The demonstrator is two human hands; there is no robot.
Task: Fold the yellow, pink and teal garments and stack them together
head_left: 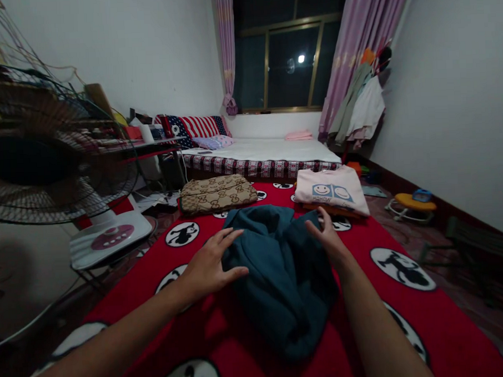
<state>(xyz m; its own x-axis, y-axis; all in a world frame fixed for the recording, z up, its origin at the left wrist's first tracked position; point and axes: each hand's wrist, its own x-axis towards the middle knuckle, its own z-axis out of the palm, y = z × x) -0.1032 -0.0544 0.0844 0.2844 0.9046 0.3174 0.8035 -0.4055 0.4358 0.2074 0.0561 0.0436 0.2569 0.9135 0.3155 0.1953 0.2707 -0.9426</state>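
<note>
A crumpled dark teal piece of clothing point(275, 265) lies in a loose heap on the red blanket point(208, 335), which is patterned with black-and-white round figures. At the heap's left edge is my left hand point(215, 262), its thumb and fingers spread apart against the cloth. My right hand point(331, 238) is at the upper right edge, thumb and fingers apart; part of it is turned away from view. Behind the heap, a folded brown patterned cloth point(218, 194) lies on the left. A folded pale pink top point(330, 190) with smiley prints rests on the right, over something orange-brown.
An electric fan point(33, 159) stands close on the left, beside a cluttered desk point(149, 142). Beyond the blanket is a bed point(266, 150) under the window. To the right are a small yellow stool point(414, 201), a dark folding stool point(482, 239) and hanging clothes point(364, 106).
</note>
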